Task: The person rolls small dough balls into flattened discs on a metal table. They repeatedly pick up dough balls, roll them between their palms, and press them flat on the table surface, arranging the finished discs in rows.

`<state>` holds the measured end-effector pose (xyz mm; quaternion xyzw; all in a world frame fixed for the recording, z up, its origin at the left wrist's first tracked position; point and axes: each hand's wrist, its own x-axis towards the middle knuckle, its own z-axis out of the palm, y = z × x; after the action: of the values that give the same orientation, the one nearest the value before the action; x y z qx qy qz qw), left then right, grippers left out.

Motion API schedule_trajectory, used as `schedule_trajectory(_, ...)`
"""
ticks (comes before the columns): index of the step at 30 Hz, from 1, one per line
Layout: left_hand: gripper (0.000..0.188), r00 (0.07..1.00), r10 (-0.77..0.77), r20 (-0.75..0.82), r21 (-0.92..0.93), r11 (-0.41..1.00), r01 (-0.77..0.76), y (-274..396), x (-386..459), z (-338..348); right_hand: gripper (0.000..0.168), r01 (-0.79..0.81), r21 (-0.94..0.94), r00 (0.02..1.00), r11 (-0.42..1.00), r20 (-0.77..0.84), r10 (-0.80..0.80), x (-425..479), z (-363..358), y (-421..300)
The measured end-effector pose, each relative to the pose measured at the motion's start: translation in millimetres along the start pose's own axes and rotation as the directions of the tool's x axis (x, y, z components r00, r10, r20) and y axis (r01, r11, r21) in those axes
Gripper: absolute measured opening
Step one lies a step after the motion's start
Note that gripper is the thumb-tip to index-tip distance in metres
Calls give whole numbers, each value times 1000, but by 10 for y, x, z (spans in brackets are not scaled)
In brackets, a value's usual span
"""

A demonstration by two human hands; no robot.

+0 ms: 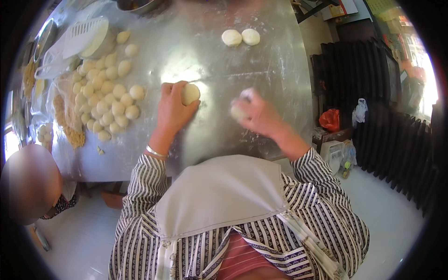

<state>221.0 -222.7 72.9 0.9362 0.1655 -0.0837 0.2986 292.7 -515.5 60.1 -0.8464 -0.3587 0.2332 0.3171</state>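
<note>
On the metal tabletop point(210, 140), my left hand point(175, 105) holds a pale dough ball point(190, 94) between thumb and fingers. To its right, my right hand point(257, 112) is blurred, its fingers curled around another dough piece point(239, 112). Two flattened round dough pieces point(231, 37) lie side by side farther back, with white flour marks nearby. A large cluster of small dough balls point(105, 94) is spread left of my left hand. A few dough crumbs point(100, 151) lie at the cluster's near side.
Behind the cluster are a white slotted plastic scoop point(82, 35) and a clear plastic bag point(68, 94) by a crumbly tan heap point(75, 136). A metal bowl point(138, 6) stands at the far edge. Another person point(33, 185) is at the left. Dark ribbed panels point(357, 73) stand at the right.
</note>
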Motion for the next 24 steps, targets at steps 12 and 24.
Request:
schedule_trajectory(12, 59, 998, 50, -36, -232, 971, -57, 363, 767, -98, 79, -265, 38, 951, 963, -155, 268, 631, -953, 797)
schedule_trajectory(24, 63, 1000, -4, -22, -506, 863, -8, 337, 545, -192, 69, -313, -233, 942, 921, 46, 332, 743, -1284, 366)
